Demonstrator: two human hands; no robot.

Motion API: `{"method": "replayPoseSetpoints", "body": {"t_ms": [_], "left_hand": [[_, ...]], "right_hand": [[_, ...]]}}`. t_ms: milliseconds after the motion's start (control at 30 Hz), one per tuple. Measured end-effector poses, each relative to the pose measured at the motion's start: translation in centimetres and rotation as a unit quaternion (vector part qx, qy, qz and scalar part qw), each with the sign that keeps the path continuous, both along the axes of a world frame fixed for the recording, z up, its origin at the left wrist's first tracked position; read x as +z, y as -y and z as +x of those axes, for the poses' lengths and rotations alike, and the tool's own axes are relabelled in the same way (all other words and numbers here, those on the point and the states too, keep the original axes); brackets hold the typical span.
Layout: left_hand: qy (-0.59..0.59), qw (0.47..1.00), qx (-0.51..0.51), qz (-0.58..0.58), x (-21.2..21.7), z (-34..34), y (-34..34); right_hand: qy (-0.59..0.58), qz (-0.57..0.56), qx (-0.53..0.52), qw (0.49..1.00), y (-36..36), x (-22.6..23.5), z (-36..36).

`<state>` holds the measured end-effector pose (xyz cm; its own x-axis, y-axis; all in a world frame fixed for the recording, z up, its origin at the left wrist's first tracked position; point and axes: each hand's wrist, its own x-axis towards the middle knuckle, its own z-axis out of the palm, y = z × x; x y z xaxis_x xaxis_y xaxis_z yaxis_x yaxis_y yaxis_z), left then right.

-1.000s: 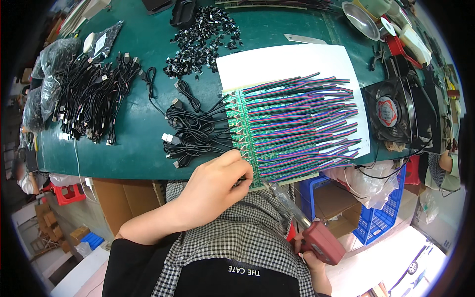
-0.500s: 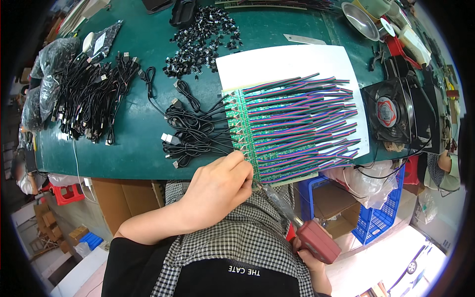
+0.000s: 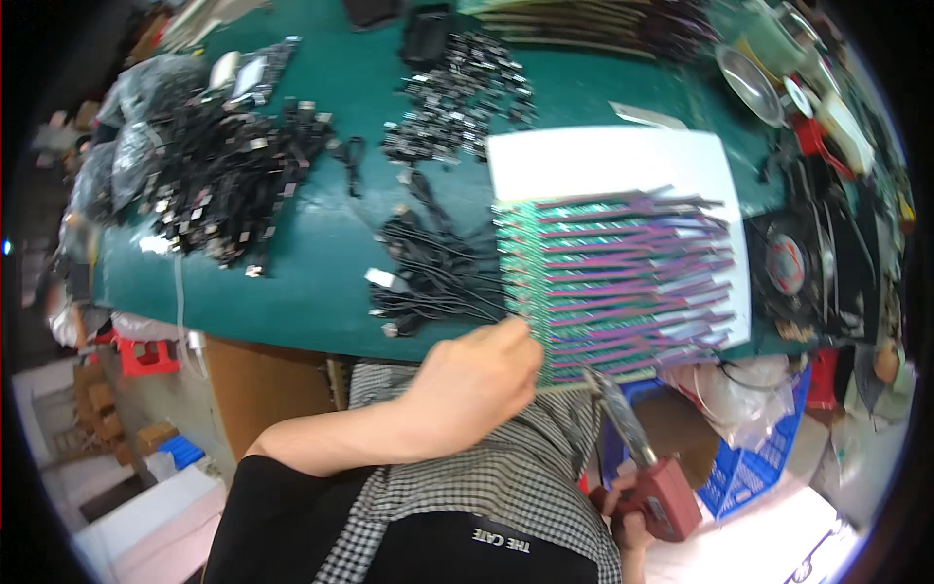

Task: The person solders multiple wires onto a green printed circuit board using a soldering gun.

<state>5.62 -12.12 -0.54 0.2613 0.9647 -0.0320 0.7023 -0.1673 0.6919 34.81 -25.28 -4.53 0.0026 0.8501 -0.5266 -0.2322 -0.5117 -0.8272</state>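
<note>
My left hand (image 3: 475,375) is closed in a pinch at the lower left corner of a green circuit board panel (image 3: 525,268). The fingertips are hidden, so what they pinch cannot be made out. Black USB cables (image 3: 433,258) run into the panel's left edge, and rows of multicoloured ribbon wires (image 3: 637,263) stretch from it to the right. Below the table edge, my right hand (image 3: 628,516) grips a dark red soldering gun (image 3: 664,498). Its long barrel points up and left, with the tip near the panel's lower edge.
The panel lies on a white sheet (image 3: 603,156) on the green table (image 3: 321,282). A heap of black cables (image 3: 229,175) is at left, small black parts (image 3: 457,102) behind. A black fan (image 3: 786,263) and metal bowl (image 3: 749,86) stand at right; a blue crate (image 3: 754,467) sits below.
The whole view has shifted, so the table and panel appear farther right and a little lower. The soldering gun's tip is slightly farther from my left hand, which stays closed at the panel.
</note>
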Motion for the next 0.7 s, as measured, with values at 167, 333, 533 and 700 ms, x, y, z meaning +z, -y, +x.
{"method": "replayPoseSetpoints", "body": {"t_ms": [167, 333, 533, 700], "left_hand": [[-0.057, 0.998, -0.008, 0.037, -0.3, 0.1, 0.5], [-0.072, 0.984, 0.031, 0.162, 1.2, -4.0, -1.1], [-0.192, 0.963, 0.066, 0.18, -1.1, -13.6, -4.3], [-0.175, 0.968, 0.021, 0.18, -1.7, -16.5, -4.2]], "right_hand": [[-0.175, -0.038, 0.153, 0.972, -2.0, 0.6, 3.9], [-0.294, 0.044, 0.139, 0.944, -3.3, 0.6, 1.4], [-0.22, -0.061, 0.214, 0.95, -2.7, -0.9, 5.3], [-0.137, 0.164, 0.069, 0.974, -2.9, 1.9, -1.8]]}}
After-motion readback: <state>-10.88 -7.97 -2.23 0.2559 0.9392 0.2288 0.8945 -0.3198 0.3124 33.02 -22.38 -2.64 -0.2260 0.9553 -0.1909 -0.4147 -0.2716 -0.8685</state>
